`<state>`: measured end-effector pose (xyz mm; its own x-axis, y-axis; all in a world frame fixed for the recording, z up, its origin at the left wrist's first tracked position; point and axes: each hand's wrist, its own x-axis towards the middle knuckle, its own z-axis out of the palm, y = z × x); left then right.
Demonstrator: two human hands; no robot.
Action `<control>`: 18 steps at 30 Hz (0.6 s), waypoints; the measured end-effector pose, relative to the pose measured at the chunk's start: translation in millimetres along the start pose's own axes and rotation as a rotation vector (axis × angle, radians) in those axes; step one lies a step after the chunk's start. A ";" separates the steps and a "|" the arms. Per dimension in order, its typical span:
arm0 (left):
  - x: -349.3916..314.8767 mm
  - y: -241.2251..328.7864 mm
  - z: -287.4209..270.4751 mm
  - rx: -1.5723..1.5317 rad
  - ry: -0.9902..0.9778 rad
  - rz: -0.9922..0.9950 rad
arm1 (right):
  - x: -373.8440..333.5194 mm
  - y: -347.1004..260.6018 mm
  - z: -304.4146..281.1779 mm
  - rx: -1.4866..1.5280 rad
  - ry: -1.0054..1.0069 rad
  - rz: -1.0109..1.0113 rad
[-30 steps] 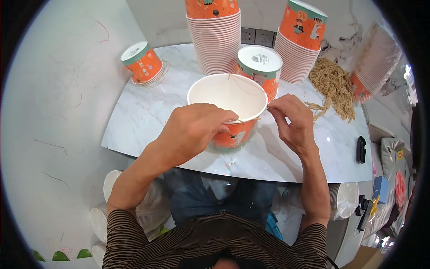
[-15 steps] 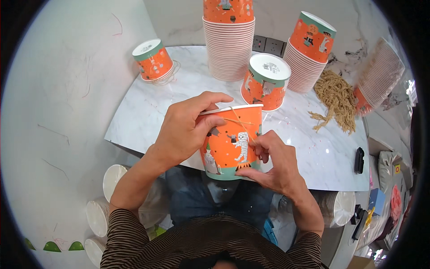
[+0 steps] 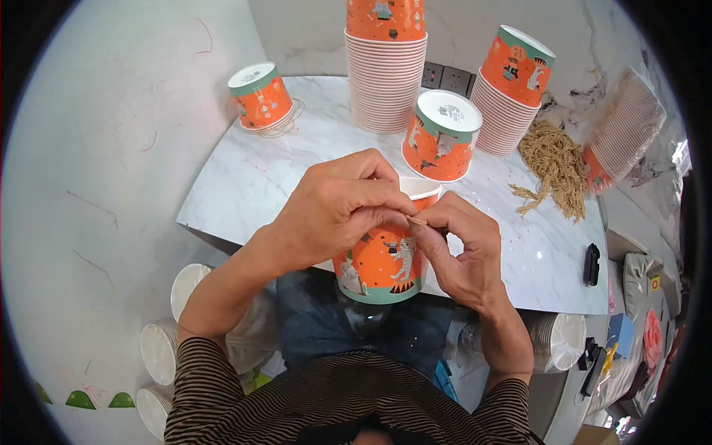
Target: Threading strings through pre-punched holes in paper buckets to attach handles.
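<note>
At the table's near edge, above your lap: one orange-and-green paper bucket (image 3: pixel 377 263), mouth away from you, base toward you, printed wall facing you. Long axis: roughly fore-and-aft, appearing tilted; what supports the base, you cannot tell from this view.

Tan cord (image 3: pixel 417 220), a short length visible: lies against the bucket's upper wall, between your two sets of fingertips. Nearer hand: neither; the cord sits to the right of your left hand and to the left of your right hand, with fingertips almost meeting.

Left hand (image 3: pixel 341 206): thumb and forefinger pinched together at the cord, back of the hand uppermost, other fingers curled over the rim side; forearm slants in from lower left.

Right hand (image 3: pixel 469 248): thumb and forefinger closed on the cord, slightly lower, wrist bent inward; forearm rises from lower right.

Beyond your hands: one upside-down bucket (image 3: pixel 443 139) on the marble-patterned table (image 3: pixel 252 185); to its right, a heap of tan twine (image 3: pixel 552 169), well apart from your fingers.
</note>
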<state>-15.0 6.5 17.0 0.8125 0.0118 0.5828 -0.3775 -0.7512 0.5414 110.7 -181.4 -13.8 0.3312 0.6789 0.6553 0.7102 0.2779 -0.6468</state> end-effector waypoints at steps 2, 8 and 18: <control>-0.1 1.0 -2.0 0.047 -0.009 0.017 | 0.2 -4.8 -1.6 -0.014 -0.009 0.025; -1.8 14.5 -13.0 0.133 -0.071 0.027 | -6.7 -1.3 -17.8 -0.140 -0.009 0.073; -15.4 -38.5 -31.7 0.218 -0.139 -0.069 | -36.5 29.0 -23.2 0.132 -0.189 0.273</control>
<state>-27.1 56.1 6.4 0.8919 -0.0119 0.4520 -0.2268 -0.8766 0.4245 133.6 -213.9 -47.4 0.3678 0.8506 0.3758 0.5212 0.1462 -0.8408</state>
